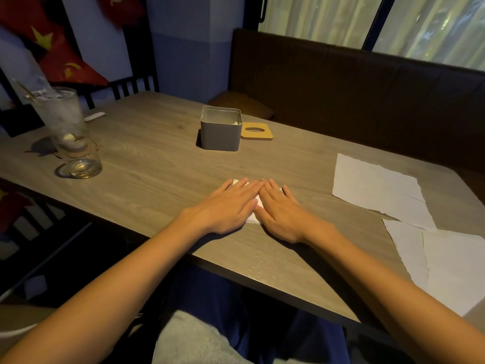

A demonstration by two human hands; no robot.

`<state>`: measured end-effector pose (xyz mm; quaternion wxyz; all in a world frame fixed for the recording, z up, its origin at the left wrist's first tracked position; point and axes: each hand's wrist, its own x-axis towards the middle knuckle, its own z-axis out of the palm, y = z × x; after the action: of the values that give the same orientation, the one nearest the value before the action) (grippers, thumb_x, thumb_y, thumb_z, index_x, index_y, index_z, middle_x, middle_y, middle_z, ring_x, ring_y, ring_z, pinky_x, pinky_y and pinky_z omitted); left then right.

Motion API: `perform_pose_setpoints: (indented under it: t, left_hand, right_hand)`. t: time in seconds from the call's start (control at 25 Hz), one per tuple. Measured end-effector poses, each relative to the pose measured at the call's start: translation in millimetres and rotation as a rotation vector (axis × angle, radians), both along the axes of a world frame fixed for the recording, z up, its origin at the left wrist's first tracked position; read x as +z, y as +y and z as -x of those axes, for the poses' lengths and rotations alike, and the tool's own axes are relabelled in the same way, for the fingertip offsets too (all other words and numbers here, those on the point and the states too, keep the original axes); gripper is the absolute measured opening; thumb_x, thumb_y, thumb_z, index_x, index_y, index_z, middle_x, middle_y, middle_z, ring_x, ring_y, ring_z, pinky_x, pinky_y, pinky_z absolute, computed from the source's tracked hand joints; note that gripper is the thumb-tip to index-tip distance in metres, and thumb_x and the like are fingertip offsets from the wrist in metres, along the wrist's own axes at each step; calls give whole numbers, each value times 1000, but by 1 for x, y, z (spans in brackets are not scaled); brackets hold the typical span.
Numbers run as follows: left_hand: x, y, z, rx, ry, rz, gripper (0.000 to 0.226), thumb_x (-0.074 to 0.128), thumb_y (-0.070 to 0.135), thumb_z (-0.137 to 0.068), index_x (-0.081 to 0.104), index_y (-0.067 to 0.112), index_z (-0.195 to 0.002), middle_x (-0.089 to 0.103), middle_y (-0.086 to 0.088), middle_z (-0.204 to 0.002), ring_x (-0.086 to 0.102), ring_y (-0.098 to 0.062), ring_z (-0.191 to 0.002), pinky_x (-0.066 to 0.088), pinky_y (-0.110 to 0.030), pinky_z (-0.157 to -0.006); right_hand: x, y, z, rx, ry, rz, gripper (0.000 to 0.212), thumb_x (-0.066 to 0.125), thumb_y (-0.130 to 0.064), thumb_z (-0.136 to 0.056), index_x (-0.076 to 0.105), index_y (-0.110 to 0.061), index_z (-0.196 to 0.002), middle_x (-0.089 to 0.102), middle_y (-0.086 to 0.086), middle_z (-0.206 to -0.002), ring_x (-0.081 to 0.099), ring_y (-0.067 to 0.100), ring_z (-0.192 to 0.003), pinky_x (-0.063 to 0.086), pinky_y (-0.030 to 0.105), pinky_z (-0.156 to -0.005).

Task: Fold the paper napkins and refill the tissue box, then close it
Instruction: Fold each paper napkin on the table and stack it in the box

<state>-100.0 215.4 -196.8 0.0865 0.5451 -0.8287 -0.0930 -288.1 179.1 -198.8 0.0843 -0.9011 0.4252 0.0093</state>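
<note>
A folded white napkin [252, 218] lies on the wooden table [157, 158], mostly hidden under both hands. My left hand [228, 206] and my right hand [282, 211] press flat on it side by side, fingers straight and fingertips meeting. Beyond them stands the grey tissue box [221, 134], open at the top, with some white paper visible inside. Its wooden lid [256, 131] with an oval slot lies flat on the table just right of the box. Unfolded white napkins [378, 187] lie spread out at the right, and another sheet [451, 266] lies nearer the table's right front edge.
At the left stand a tall iced drink glass [59, 111] and a short empty glass [78, 160]. A small white strip [94, 116] lies behind them. A dark bench [354, 95] runs along the far side, and a chair [136, 85] is at the back left.
</note>
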Motion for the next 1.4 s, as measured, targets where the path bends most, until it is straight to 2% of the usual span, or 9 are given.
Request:
perform_pose_setpoints:
  t: [0.24, 0.32, 0.4, 0.48, 0.56, 0.72, 0.96, 1.2, 1.4]
  left_hand:
    - [12, 13, -26, 70, -220, -93, 66, 17, 57, -104, 5, 27, -161, 2, 5, -169, 0, -15, -155, 4, -41, -125]
    - [22, 20, -26, 148, -287, -73, 67, 22, 61, -102, 23, 23, -158, 24, -1, -164, 24, -23, -149, 23, -42, -119]
    - [33, 17, -21, 260, -291, -1, 64, 26, 61, -102, 33, 24, -153, 40, -5, -153, 37, -25, -138, 35, -42, -111]
    - [36, 6, -14, 250, -194, 76, 57, 32, 55, -104, 29, 31, -155, 36, -3, -157, 33, -25, -143, 32, -43, -115]
    - [36, -5, -8, 120, -139, 39, 56, 33, 51, -105, 22, 36, -158, 22, 1, -166, 17, -24, -152, 19, -45, -123]
    - [14, 0, -11, 75, -180, -119, 59, 21, 52, -106, 9, 33, -160, 4, 1, -169, 2, -22, -155, 5, -47, -125]
    - [10, -6, -13, 98, -56, -20, 80, 29, 65, -99, 1, 23, -161, -4, 3, -169, -8, -17, -155, 3, -45, -126]
    - [1, -19, -20, 30, -129, -69, 76, 24, 63, -100, -2, 27, -161, -3, 6, -169, -7, -16, -155, -1, -49, -125]
    - [2, -26, -25, 55, -194, -130, 90, 21, 81, -89, -6, 33, -160, -12, 10, -168, -14, -24, -154, -8, -53, -123]
  right_hand:
    - [0, -11, 44, -115, 83, -28, 78, 12, -63, -99, -7, -15, -158, -12, 4, -166, -14, 18, -152, -6, 47, -123]
    - [6, -7, 48, -134, 0, -46, 74, 19, -58, -102, 6, -12, -159, 4, 5, -167, -2, 22, -153, 1, 46, -124]
    - [12, -4, 43, -156, -153, -33, 63, 31, -51, -103, 35, -8, -149, 37, 8, -151, 30, 30, -143, 23, 44, -119]
    - [17, -4, 30, -151, -237, -4, 51, 41, -48, -101, 49, -14, -138, 50, 5, -136, 46, 24, -125, 41, 41, -106]
    - [16, -4, 15, -129, -252, 45, 46, 45, -48, -99, 53, -20, -135, 54, 2, -133, 48, 20, -119, 44, 41, -101]
    - [9, -8, 4, -108, -152, 125, 50, 39, -47, -101, 45, -22, -144, 44, 1, -149, 40, 24, -132, 36, 41, -109]
    - [10, -11, -8, 71, -157, 99, 56, 33, -32, -106, 20, -14, -157, 19, 5, -165, 13, 20, -152, 11, 35, -124]
    - [5, -3, -8, 42, -84, 81, 57, 22, -38, -107, 14, -16, -158, 14, 0, -166, 9, 17, -153, 8, 38, -122]
    - [6, 16, 14, -19, -78, 116, 57, 24, -44, -106, 27, -13, -153, 26, 4, -161, 21, 20, -149, 15, 37, -121]
